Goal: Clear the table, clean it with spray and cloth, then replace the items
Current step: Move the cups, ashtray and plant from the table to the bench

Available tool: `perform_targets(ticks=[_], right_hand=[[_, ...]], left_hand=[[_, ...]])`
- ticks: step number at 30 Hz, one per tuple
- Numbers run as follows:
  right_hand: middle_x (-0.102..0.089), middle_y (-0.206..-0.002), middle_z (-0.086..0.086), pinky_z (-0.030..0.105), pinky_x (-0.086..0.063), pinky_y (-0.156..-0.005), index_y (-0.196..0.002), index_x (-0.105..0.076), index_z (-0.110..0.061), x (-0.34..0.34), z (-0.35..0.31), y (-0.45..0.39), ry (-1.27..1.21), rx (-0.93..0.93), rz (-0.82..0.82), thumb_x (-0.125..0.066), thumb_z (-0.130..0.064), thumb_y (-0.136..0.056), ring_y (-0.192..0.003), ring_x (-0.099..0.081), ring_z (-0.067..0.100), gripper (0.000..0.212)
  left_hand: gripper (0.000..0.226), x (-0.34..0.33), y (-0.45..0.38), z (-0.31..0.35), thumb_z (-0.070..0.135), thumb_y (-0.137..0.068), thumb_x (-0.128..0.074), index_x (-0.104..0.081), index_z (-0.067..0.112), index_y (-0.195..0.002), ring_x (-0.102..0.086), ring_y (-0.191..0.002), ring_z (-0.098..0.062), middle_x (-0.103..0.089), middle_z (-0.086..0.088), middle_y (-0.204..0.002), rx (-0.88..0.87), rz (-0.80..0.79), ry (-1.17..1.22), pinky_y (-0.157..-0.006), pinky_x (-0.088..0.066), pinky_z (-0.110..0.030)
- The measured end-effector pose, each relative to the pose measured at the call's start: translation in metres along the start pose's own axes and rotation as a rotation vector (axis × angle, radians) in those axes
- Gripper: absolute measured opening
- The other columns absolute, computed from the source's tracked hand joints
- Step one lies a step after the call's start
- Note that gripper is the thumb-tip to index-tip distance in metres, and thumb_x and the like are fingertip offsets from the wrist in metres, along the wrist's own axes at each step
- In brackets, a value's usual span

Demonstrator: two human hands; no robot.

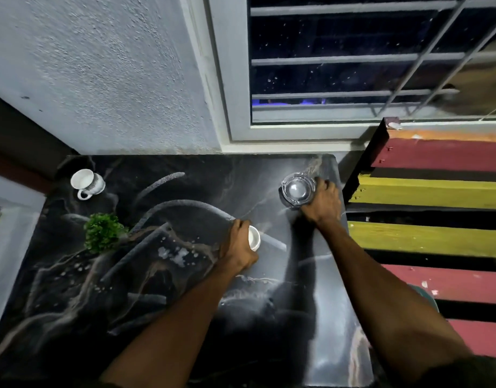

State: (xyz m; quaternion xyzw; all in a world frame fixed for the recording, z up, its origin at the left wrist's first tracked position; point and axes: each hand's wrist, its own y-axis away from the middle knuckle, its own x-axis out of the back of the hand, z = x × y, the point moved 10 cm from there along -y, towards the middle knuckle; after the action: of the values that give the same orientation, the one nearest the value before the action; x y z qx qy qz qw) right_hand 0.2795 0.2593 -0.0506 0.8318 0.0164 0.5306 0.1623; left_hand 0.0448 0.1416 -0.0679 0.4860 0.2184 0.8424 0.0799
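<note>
A dark marbled table [157, 275] fills the lower middle of the view. My left hand [237, 246] is wrapped around a small white cup [254, 238] near the table's centre. My right hand [322, 201] grips a clear glass ashtray [296, 190] at the far right corner of the table. A white teacup with a handle [87, 182] stands at the far left corner. A small green plant [102, 232] stands on the left side of the table. No spray bottle or cloth is in view.
A rough grey wall [101, 65] and a barred window [353, 60] run behind the table. A bench of red and yellow slats [437, 197] stands against the table's right edge. Pale specks [174, 254] mark the tabletop.
</note>
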Motion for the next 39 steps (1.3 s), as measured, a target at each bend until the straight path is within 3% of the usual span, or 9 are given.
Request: perform_targets(ticks=[3,7,13,19,26,29,35,37,39], right_hand=[[-0.03,-0.154,0.023,0.049,-0.03,-0.115,-0.155,-0.022,-0.017,-0.004,0.0,-0.023,0.011,0.019,-0.084,-0.084,-0.037,-0.069,-0.143,-0.03,0.04,0.108],[-0.027,-0.159,0.017,0.055,-0.029,-0.115,-0.158,-0.014,-0.019,-0.012,-0.011,-0.038,-0.002,0.039,-0.151,-0.08,-0.033,-0.074,-0.146,-0.027,0.037,0.108],[-0.034,-0.152,0.014,0.055,-0.028,-0.113,-0.153,-0.024,-0.022,-0.031,-0.031,-0.041,-0.035,0.083,-0.132,-0.063,-0.039,-0.083,-0.14,-0.031,0.036,0.082],[-0.034,-0.144,0.014,0.054,-0.037,-0.107,-0.149,-0.024,-0.011,-0.039,-0.033,-0.024,0.095,0.117,-0.144,-0.079,-0.048,-0.061,-0.136,-0.033,0.035,0.11],[-0.04,-0.131,0.011,0.049,-0.047,-0.1,-0.137,-0.034,-0.009,-0.049,-0.027,0.011,0.124,0.051,-0.092,-0.083,-0.051,-0.051,-0.124,-0.042,0.033,0.107],[-0.042,-0.129,0.01,0.049,-0.05,-0.095,-0.133,-0.034,-0.014,-0.058,-0.025,0.038,0.051,0.07,-0.094,-0.083,-0.045,-0.05,-0.123,-0.044,0.033,0.101],[-0.048,-0.12,0.001,0.038,-0.049,-0.091,-0.123,-0.043,-0.019,-0.061,-0.018,0.1,-0.12,0.065,-0.016,-0.08,-0.062,-0.048,-0.116,-0.047,0.025,0.094],[-0.047,-0.118,-0.001,0.038,-0.047,-0.091,-0.125,-0.041,-0.021,-0.057,-0.016,0.121,-0.165,0.061,0.028,-0.075,-0.071,-0.053,-0.112,-0.045,0.022,0.095],[-0.046,-0.12,0.001,0.039,-0.047,-0.092,-0.132,-0.038,-0.02,-0.051,-0.015,0.138,-0.161,0.066,0.043,-0.076,-0.067,-0.053,-0.115,-0.043,0.023,0.1]], left_hand=[[0.067,0.0,-0.004,-0.002,0.018,-0.068,-0.081,-0.051,0.019,-0.128,-0.051,-0.126,-0.025,-0.049,-0.002,-0.135,-0.002,0.031,0.023,-0.099,-0.044,-0.033],[0.06,0.005,-0.008,-0.006,0.021,-0.071,-0.084,-0.054,0.018,-0.123,-0.053,-0.123,-0.024,-0.055,-0.002,-0.13,0.006,0.1,0.064,-0.098,-0.042,-0.03],[0.062,0.016,-0.016,-0.005,0.027,-0.071,-0.087,-0.055,0.019,-0.124,-0.056,-0.122,-0.024,-0.059,-0.003,-0.13,0.013,0.135,0.098,-0.102,-0.043,-0.031],[0.062,0.02,-0.014,-0.007,0.03,-0.067,-0.089,-0.057,0.019,-0.119,-0.058,-0.116,-0.024,-0.061,-0.002,-0.123,0.006,0.162,0.122,-0.095,-0.044,-0.03],[0.066,0.014,-0.005,-0.008,0.026,-0.069,-0.089,-0.055,0.014,-0.123,-0.055,-0.12,-0.025,-0.06,-0.005,-0.127,0.016,0.144,0.144,-0.093,-0.037,-0.026],[0.064,0.012,0.004,-0.01,0.025,-0.071,-0.087,-0.055,0.017,-0.126,-0.054,-0.123,-0.025,-0.059,-0.004,-0.131,0.02,0.147,0.142,-0.1,-0.04,-0.032],[0.06,0.01,0.024,-0.014,0.032,-0.066,-0.084,-0.055,0.023,-0.118,-0.059,-0.115,-0.027,-0.062,-0.002,-0.123,-0.012,0.149,0.089,-0.094,-0.051,-0.039],[0.069,0.01,0.032,-0.017,0.034,-0.066,-0.085,-0.055,0.021,-0.127,-0.058,-0.119,-0.028,-0.063,-0.005,-0.127,-0.028,0.139,0.062,-0.1,-0.05,-0.04],[0.078,0.008,0.041,-0.018,0.035,-0.067,-0.086,-0.053,0.016,-0.136,-0.058,-0.123,-0.029,-0.063,-0.008,-0.132,-0.059,0.129,0.059,-0.104,-0.048,-0.041]])
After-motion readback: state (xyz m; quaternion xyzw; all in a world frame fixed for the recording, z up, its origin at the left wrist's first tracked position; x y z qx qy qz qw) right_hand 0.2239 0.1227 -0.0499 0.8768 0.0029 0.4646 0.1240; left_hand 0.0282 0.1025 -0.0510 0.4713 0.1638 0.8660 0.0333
